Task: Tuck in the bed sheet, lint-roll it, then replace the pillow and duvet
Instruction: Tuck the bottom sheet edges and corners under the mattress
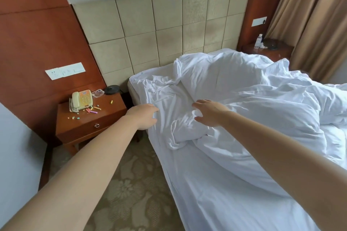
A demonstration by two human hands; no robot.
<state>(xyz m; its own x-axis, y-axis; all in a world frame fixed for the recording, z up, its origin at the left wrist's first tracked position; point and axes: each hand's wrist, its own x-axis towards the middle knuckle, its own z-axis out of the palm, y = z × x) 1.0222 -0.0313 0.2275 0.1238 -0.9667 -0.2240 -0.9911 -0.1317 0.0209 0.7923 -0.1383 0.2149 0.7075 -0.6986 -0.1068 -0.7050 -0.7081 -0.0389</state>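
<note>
1. A hotel-style room has a padded beige square-panelled headboard (169, 30) between reddish wood wall panels, tan curtains (309, 20) at the right, and patterned beige carpet (120, 184) beside the bed.
2. The loose white bed sheet (212, 184) covers the mattress and hangs crumpled over the near left edge; at the head corner it is pulled back, baring a strip of mattress.
3. A rumpled white duvet (266, 99) lies heaped across the head and right of the bed. A pillow cannot be told apart from the bedding.
4. The left hand (144, 116) is at the bed's left edge, fingers curled into a fold of the sheet, gripping it.
5. The right hand (208, 112) hovers with fingers spread and slightly bent over a bunched fold of sheet, touching it but not closed on it.
6. A wooden nightstand (105, 124) at the left holds a cream telephone (81, 100) and scattered coloured chalk pieces (93, 109).
7. A second nightstand (268, 50) beyond the bed carries a clear water bottle (258, 40).
</note>
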